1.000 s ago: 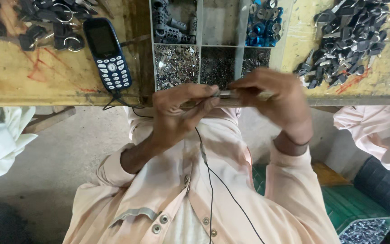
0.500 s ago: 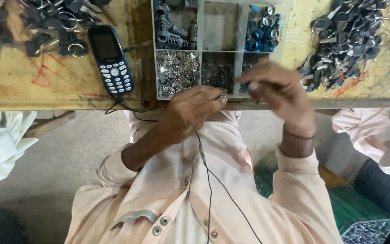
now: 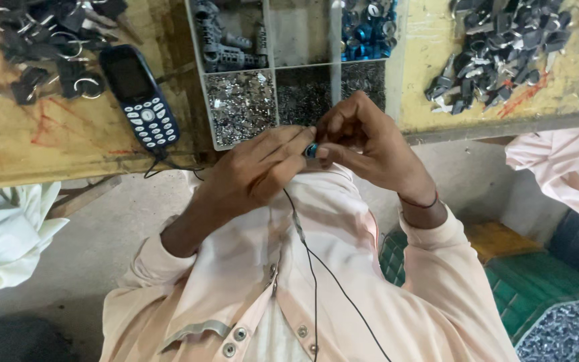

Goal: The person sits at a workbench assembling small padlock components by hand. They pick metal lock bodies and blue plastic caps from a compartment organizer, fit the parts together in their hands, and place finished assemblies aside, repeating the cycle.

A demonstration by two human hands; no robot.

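Grip: the left hand [image 3: 252, 175] and right hand [image 3: 363, 144] meet fingertip to fingertip, both pinched shut on a small blue part [image 3: 311, 150].
Part: it sits between the two hands, just in front of the near edge of the divided tray [image 3: 334, 64]; most of it is covered by fingers, so its shape cannot be told.
Tray, near compartments: the left one holds small shiny metal bits [image 3: 242, 104]; the middle and right ones hold finer dark bits [image 3: 303, 94], partly hidden behind the right hand.
Tray, far compartments: grey moulded pieces [image 3: 226, 43] on the left, a nearly bare middle one, blue round parts [image 3: 368, 30] on the right; all are cut off by the top edge.
Left of the tray: a dark blue keypad phone [image 3: 140, 97] lies on the wooden bench [image 3: 48, 144], with a heap of dark pieces and metal rings [image 3: 41, 47] beyond it.
Right of the tray: a pile of dark grey parts [image 3: 497, 57] on the yellowish surface.
Below and right of the tray: a green crate [image 3: 537, 295], partly behind the sleeve, and a container of small grey bits [image 3: 564, 332] cut off at the corner.
Hard to make out: a thin black cord [image 3: 313, 268] runs down the shirt; its upper end disappears under the hands.
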